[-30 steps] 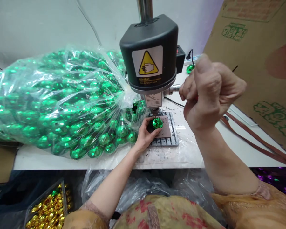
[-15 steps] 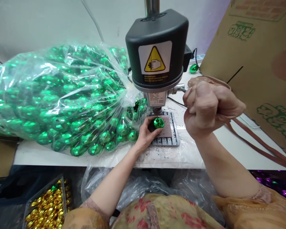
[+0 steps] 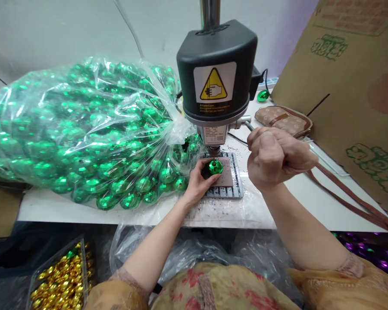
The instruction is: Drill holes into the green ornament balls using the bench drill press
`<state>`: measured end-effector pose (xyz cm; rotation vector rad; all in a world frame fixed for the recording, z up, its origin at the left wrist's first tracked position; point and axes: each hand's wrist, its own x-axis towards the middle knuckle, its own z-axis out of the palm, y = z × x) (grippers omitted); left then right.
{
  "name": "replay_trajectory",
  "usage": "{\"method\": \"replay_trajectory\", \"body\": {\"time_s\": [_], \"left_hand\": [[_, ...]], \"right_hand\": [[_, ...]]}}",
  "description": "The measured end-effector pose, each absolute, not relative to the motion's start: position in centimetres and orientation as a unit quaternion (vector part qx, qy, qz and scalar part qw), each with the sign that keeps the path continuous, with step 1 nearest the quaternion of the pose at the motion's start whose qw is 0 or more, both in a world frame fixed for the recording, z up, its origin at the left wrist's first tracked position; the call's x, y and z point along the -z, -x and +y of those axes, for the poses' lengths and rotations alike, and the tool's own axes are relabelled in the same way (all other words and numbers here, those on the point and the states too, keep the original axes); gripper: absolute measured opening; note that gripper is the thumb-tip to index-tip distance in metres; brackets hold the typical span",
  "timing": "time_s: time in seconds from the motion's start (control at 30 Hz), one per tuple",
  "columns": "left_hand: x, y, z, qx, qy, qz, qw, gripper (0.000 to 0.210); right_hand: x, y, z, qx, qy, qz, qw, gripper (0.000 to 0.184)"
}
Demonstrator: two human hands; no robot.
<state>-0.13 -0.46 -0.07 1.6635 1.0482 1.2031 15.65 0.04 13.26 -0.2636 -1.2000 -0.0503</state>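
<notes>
Between the thumb and fingers of my left hand is a shiny green faceted ball, resting on a brown pad over the slotted metal base. The drill press stands right above it, and its chuck is just over the ball. A thin bit reaches down to the dark hole in the ball's top. My right hand is closed in a fist around the end of the press's feed lever; the grip itself is hidden by the fingers.
A large clear bag of green balls fills the table's left side. A patterned pouch with brown straps lies behind my right hand, beside a cardboard box. One loose green ball sits at the back. Below left is a bin of gold balls.
My right hand has come down and slightly left with the lever, uncovering the pouch. The view has shifted a little. My left hand keeps the ball in the same place on the pad.
</notes>
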Motion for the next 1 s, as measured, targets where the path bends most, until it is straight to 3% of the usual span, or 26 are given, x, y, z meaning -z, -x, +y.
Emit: {"method": "replay_trajectory", "body": {"time_s": [0.4, 0.57, 0.73, 0.83, 1.0], "left_hand": [[-0.1, 0.0, -0.5, -0.482, -0.660, 0.415, 0.399, 0.053], [-0.2, -0.3, -0.6, -0.478, -0.665, 0.436, 0.372, 0.054], [-1.3, 0.0, -3.3, -0.507, -0.695, 0.475, 0.188, 0.044], [-1.1, 1.2, -7.4, -0.496, -0.789, 0.356, 0.068, 0.045], [2.1, 3.8, -14.8, -0.271, -0.948, 0.141, -0.089, 0.029]], "right_hand": [[-12.0, -15.9, 0.0, 0.038, 0.096, -0.599, 0.794, 0.046], [-15.1, -15.3, -0.2, -0.004, 0.192, -0.526, 0.829, 0.055], [-18.2, -15.2, 0.1, -0.059, 0.270, -0.511, 0.814, 0.049], [-18.3, -15.3, 0.2, -0.055, 0.285, -0.509, 0.810, 0.052], [-18.0, -15.1, 0.1, -0.069, 0.272, -0.492, 0.824, 0.056]]}}
